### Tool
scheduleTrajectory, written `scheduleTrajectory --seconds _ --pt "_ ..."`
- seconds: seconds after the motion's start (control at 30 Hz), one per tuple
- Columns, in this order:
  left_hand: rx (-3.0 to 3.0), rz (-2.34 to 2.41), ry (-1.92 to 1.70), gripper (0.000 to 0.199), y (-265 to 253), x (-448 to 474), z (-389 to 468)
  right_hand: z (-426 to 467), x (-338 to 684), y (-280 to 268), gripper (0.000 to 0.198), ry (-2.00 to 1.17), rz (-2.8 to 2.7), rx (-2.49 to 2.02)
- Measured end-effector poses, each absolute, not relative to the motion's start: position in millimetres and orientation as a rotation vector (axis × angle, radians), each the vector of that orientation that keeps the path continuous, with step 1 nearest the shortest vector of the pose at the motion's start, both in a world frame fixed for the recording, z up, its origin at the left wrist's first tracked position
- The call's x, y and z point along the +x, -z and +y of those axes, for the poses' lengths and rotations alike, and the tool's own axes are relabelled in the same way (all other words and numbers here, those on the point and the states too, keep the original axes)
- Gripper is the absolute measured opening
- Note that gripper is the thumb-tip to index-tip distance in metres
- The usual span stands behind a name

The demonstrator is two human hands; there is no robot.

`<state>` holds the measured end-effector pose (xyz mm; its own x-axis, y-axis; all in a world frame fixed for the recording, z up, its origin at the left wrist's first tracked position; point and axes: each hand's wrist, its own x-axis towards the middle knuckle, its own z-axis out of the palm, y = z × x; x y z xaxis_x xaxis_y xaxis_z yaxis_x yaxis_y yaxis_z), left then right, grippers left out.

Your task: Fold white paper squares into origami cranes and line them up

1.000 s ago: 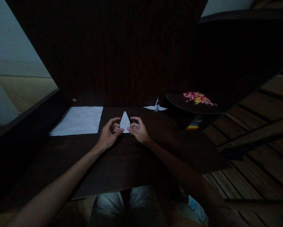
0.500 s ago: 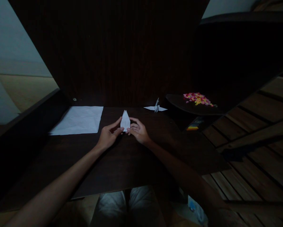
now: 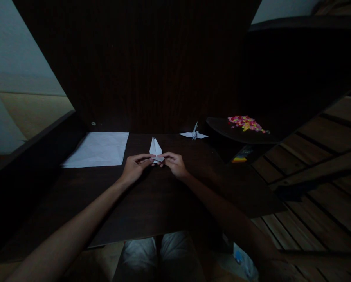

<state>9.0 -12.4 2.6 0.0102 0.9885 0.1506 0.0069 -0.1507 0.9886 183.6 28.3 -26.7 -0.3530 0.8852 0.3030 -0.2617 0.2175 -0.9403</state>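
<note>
To the left of the left grip, white paper sheets (image 3: 97, 149) lie flat on the dark worktop (image 3: 146, 203). The left grip (image 3: 133, 166) pinches the lower left edge of a small folded white paper (image 3: 155, 146) – its split, pointed end aimed away from the person, a flap showing at its base. The right grip (image 3: 177, 165) pinches the same base from the other side. Beyond the right grip, slightly to its right, sits a white paper crane (image 3: 194, 135), wings spread – and farther right, a dark shelf (image 3: 219, 129) bears a heap of small colourful pieces (image 3: 247, 123).
</note>
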Motion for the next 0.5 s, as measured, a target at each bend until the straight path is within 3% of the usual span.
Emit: scheduleTrajectory --seconds 0.2,0.5 --pt "1.239 1.152 -1.323 0.025 -2.4 8.8 -11.2 27.7 183.5 26.4 0.018 -1.428 -1.319 -0.718" --pt "1.387 1.242 -1.332 0.029 -2.1 8.7 -12.8 21.0 179.6 20.8 0.026 -1.308 -1.452 -0.769"
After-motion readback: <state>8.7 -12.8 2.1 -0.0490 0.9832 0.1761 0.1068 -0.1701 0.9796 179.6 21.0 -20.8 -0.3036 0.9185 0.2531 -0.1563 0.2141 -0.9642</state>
